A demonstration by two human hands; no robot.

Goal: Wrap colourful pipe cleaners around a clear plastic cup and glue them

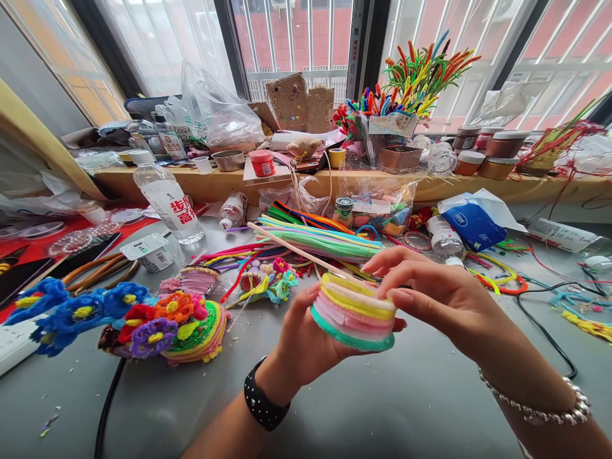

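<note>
A round coil of pastel pipe cleaners, banded yellow, pink and teal, is cupped from below in my left hand, which wears a black band at the wrist. My right hand pinches the coil's top right edge with fingers pressed together. A long pale stem runs up and left from the coil over the table. Both hands hover above the grey table.
Finished pipe-cleaner flowers and a blue flower piece lie at left. Loose pipe cleaners, a water bottle, a blue tissue pack and a black cable crowd the table. A cluttered wooden shelf runs under the window.
</note>
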